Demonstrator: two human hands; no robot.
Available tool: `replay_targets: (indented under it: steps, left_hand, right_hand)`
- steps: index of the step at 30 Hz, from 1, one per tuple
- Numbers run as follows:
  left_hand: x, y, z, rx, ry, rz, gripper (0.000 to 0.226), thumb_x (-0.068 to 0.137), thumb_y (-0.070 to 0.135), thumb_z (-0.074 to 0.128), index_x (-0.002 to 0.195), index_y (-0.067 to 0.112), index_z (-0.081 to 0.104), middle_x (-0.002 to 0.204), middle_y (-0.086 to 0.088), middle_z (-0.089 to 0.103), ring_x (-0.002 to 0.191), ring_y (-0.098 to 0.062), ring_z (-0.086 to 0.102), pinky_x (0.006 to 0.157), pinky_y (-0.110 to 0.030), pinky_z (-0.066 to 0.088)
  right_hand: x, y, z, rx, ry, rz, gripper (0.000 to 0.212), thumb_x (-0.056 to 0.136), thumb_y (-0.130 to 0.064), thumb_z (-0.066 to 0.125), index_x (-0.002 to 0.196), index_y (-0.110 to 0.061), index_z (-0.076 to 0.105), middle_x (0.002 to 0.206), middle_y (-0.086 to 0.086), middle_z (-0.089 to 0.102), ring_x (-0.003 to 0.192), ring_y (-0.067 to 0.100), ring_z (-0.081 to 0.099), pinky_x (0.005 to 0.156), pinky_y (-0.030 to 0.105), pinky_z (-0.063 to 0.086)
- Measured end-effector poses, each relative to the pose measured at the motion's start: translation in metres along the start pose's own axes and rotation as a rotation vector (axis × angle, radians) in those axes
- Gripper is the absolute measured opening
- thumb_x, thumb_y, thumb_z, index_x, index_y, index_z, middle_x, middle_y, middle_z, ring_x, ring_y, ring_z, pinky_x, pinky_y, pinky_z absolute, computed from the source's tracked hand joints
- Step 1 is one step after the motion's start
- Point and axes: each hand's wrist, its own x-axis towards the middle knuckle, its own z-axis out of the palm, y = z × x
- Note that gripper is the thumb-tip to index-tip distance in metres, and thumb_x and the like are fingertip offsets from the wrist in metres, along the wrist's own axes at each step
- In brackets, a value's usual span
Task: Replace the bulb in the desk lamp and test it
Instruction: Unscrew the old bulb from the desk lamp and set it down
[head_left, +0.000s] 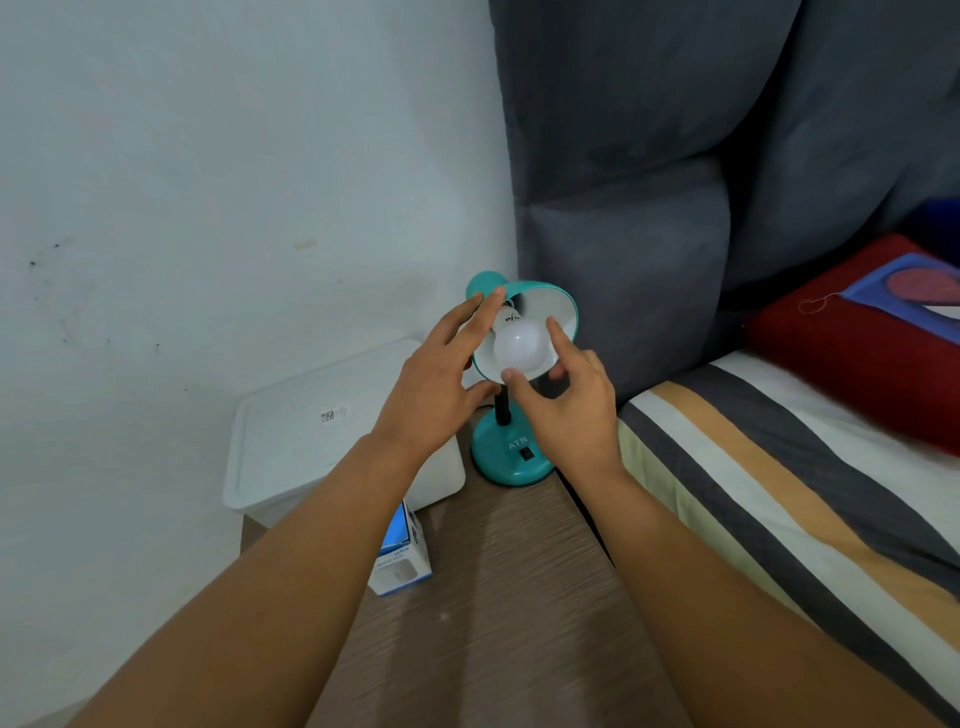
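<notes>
Right hand (563, 402) grip curled round frosted white bulb (521, 347) in teal metal desk lamp (524, 322), left hand (441, 379) grip wide, fingers against shade rim, brown wooden counter (498, 597) below

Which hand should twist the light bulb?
The right hand, probably. Its fingertips already curl around the white bulb, while the left hand rests against the teal shade, steadying it.

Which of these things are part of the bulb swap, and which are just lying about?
Part of the job:
teal desk lamp
white bulb in its shade
left hand on the shade
right hand at the bulb
bulb box

Just lying about:
white plastic bin
striped bedsheet
red pillow
</notes>
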Motion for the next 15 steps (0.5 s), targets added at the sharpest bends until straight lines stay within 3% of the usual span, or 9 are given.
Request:
replay_targets:
  steps: [5,7,10,15]
  left_hand:
    - [0.001,0.002,-0.001,-0.006,-0.014,-0.003,0.099,0.084,0.017,0.079,0.156,0.046,0.017,0.157,0.001,0.035,0.134,-0.016,0.049,0.103,-0.041,0.051]
    - [0.001,0.002,-0.001,-0.011,-0.009,-0.005,0.1,0.084,0.017,0.079,0.155,0.049,0.016,0.157,0.001,0.035,0.133,-0.017,0.05,0.104,-0.04,0.051]
    - [0.0,0.002,0.0,-0.008,-0.004,0.003,0.101,0.084,0.018,0.079,0.154,0.051,0.015,0.156,0.002,0.036,0.131,-0.016,0.051,0.104,-0.037,0.051]
    - [-0.001,0.001,-0.001,-0.008,-0.011,0.008,0.107,0.082,0.015,0.082,0.152,0.056,0.012,0.156,0.003,0.035,0.133,-0.016,0.05,0.106,-0.036,0.05]
  right_hand:
    - [0.01,0.003,0.005,0.017,0.006,0.147,0.067,0.074,-0.075,0.065,0.125,-0.031,0.067,0.091,-0.002,0.06,0.083,0.009,0.057,0.072,0.028,0.047]
    - [0.012,0.003,0.006,0.028,0.002,0.137,0.06,0.076,-0.072,0.066,0.121,-0.032,0.07,0.088,-0.002,0.061,0.079,0.008,0.057,0.07,0.027,0.046]
    - [0.01,0.001,0.001,-0.004,0.028,0.085,0.066,0.078,-0.058,0.076,0.136,-0.03,0.061,0.093,-0.002,0.058,0.085,0.01,0.057,0.076,0.026,0.048]
    - [0.012,0.005,-0.007,-0.19,0.029,-0.107,0.071,0.079,-0.048,0.08,0.143,-0.029,0.054,0.096,-0.002,0.056,0.093,0.02,0.057,0.079,0.041,0.055]
